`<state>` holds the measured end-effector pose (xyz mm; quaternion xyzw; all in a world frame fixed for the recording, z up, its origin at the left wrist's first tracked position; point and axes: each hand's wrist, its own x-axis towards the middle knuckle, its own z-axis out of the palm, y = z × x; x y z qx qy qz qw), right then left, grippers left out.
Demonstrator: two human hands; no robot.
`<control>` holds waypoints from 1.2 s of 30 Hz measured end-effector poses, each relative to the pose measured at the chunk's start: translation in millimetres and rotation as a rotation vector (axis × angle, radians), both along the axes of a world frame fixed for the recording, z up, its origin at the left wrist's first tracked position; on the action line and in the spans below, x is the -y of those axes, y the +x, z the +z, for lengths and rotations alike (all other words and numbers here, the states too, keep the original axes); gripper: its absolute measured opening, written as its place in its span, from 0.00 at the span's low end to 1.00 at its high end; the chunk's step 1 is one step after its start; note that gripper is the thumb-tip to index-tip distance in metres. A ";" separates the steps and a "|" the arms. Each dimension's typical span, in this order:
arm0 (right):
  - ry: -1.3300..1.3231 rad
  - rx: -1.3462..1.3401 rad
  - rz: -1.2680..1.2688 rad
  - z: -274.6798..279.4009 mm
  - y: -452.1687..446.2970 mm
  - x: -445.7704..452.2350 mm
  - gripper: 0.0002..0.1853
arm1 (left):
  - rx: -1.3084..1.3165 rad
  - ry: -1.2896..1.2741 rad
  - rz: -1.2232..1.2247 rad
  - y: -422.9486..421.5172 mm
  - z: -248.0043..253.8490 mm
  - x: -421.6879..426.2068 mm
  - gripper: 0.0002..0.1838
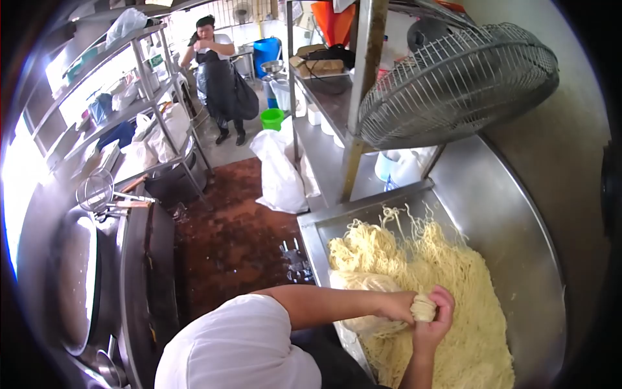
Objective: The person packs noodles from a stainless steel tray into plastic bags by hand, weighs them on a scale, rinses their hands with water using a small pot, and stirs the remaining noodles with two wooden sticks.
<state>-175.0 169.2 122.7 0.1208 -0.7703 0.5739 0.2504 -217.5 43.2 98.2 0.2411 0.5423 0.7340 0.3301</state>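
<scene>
Pale yellow noodles (473, 305) lie loose across the steel bin (525, 279) as your right hand (437, 321) curls round one bundle (424, 308), apparently gathered; your left hand (396, 306) meets it, grip unclear. Beside a plastic bag (364, 283), most remain ungathered.

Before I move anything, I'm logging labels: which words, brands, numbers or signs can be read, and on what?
None can be read.
Noodle bag: nothing legible.
Fan: nothing legible.
Blue marks below the fan: too small and blurred to tell whether they are writing.
</scene>
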 end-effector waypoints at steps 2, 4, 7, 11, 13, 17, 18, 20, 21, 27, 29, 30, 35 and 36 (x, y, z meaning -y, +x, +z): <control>-0.374 0.360 -0.003 -9.0 6.8 -4.0 0.13 | 0.042 0.059 0.058 -6.0 -0.8 3.9 0.29; -0.171 0.525 0.176 -21.2 24.3 -23.4 0.11 | 0.113 0.013 0.093 -14.7 1.6 12.6 0.28; 0.315 0.569 0.158 -51.6 30.5 -76.8 0.12 | 0.054 -0.066 -0.067 -18.8 12.9 31.9 0.26; 0.585 0.328 -0.071 -42.9 3.7 -151.8 0.09 | -0.202 -0.230 -0.134 2.0 32.2 40.1 0.21; 0.609 0.313 -0.201 -20.2 -4.4 -160.7 0.07 | -0.252 -0.357 -0.188 5.9 33.4 39.9 0.20; 0.103 0.362 -0.327 -34.7 -32.9 -221.7 0.04 | -0.687 -1.012 -0.120 3.0 55.1 55.9 0.17; -0.173 0.393 -0.300 -37.3 -35.6 -230.7 0.03 | -0.721 -1.081 -0.119 2.6 57.2 64.2 0.16; 0.186 0.515 -0.392 -31.1 -34.4 -227.9 0.06 | -0.794 -1.226 -0.111 -1.2 57.8 83.5 0.16; 0.367 0.576 -0.436 -25.2 -34.4 -221.6 0.07 | -0.812 -1.286 -0.114 -3.2 56.1 90.1 0.16; 0.857 0.456 -0.034 -6.3 -33.2 -167.0 0.20 | -0.791 -1.454 -0.092 -7.6 49.1 101.8 0.13; 0.763 0.274 -0.066 3.3 -30.3 -101.9 0.26 | -0.774 -1.399 -0.134 -8.8 56.2 104.7 0.13; 0.587 0.467 0.012 7.3 -27.2 -61.3 0.25 | -0.766 -1.369 -0.154 -9.2 57.0 105.1 0.14; 0.638 0.571 0.401 -37.1 -12.8 22.8 0.23 | -0.642 -0.827 0.216 -0.2 51.2 91.1 0.13; 0.695 0.519 0.434 -40.5 -15.5 30.6 0.22 | -0.591 -0.684 0.263 3.4 54.7 83.5 0.12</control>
